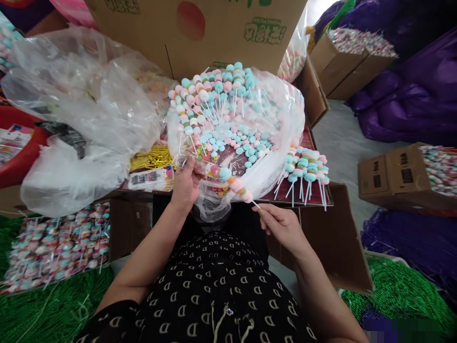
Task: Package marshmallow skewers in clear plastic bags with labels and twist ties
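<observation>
Candy skewer [226, 178], between left hand [184, 185], right hand [282, 227]

This room is serving as a candy packing floor, with cardboard cartons [389, 176] and plastic bags [89, 105] holding candy skewers [217, 100].

left hand [184, 185]: candy skewer [230, 181] | right hand [280, 229]: its stick [255, 205] | nearby: plastic bag [85, 109]

A cardboard box [143, 33] stands ahead; purple plastic sacks [410, 95] heap rightward; green strands [396, 290] lie below.
</observation>
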### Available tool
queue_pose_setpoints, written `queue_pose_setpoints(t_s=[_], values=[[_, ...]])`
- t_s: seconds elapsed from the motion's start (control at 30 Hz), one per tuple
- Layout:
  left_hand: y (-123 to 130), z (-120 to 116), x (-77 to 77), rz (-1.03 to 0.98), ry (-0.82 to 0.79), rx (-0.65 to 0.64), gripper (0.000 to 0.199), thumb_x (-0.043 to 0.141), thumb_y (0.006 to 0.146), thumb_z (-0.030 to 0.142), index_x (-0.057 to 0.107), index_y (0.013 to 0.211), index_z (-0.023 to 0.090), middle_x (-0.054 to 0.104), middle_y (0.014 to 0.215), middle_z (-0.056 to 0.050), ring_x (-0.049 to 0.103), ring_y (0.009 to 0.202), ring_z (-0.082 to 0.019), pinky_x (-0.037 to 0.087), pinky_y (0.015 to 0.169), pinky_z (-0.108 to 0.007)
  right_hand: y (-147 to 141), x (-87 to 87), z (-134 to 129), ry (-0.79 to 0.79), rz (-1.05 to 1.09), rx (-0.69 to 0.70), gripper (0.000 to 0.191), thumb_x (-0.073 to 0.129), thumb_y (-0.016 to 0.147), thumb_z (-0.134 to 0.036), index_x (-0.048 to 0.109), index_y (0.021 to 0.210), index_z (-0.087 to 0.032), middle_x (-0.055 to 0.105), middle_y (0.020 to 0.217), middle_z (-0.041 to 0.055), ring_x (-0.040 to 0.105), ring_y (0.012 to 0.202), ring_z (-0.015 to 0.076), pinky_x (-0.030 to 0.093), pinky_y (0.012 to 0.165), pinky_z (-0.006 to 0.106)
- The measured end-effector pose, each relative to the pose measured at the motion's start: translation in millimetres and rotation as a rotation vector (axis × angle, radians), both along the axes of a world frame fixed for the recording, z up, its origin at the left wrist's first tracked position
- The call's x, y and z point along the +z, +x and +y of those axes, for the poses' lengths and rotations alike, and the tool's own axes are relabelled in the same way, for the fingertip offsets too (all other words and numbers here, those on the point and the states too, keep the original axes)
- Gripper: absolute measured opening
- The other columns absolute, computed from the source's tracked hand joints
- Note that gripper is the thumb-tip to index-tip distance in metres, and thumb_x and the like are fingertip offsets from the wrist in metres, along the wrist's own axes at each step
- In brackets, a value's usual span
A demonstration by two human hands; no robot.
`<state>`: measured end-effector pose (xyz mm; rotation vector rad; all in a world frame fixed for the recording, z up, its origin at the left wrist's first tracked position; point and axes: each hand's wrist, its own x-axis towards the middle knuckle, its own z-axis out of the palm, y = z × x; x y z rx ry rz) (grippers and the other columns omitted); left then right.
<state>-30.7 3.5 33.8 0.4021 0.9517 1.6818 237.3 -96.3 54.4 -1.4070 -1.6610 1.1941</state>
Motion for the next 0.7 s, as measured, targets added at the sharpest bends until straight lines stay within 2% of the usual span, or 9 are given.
queue_pose_setpoints(t_s=[0.2, 0.43, 0.7], values=[[1, 2, 11.4, 0.131, -0.036, 0.064, 0.032, 0.091, 0.081, 0.030, 0.064, 0.067, 0.018, 0.061, 0.057, 0.007, 0.055, 0.045, -0.006, 0.044, 0.045, -0.019, 8, 1.1, 4, 0.145, -0.146, -0.033, 0.029, 0.064, 0.099, -0.042, 0.086, 0.104, -0.022, 0.066, 0.056, -0.0021, 0.057, 0.047, 0.0116, 0.045, 0.048, 0.023], [4, 0, 15.5, 0.198, 0.033, 0.063, 0.032, 0.093, 0.077, 0.025, 0.064, 0.063, 0.018, 0.060, 0.056, 0.007, 0.053, 0.046, -0.006, 0.045, 0.044, -0.018, 7, -13.9, 2, 0.209, -0.072, -0.173, 0.025, 0.068, 0.096, -0.036, 0.086, 0.109, -0.023, 0.070, 0.061, -0.0020, 0.060, 0.050, 0.0137, 0.052, 0.053, 0.027], [3, 0, 17.9, 0.220, 0.063, -0.005, 0.025, 0.094, 0.075, 0.019, 0.070, 0.068, 0.019, 0.064, 0.062, 0.006, 0.058, 0.055, -0.008, 0.053, 0.059, -0.021, 6, -27.4, 5, 0.557, -0.323, -0.234, 0.027, 0.062, 0.103, -0.035, 0.086, 0.104, -0.026, 0.081, 0.077, 0.0054, 0.072, 0.065, 0.0188, 0.058, 0.068, 0.032]])
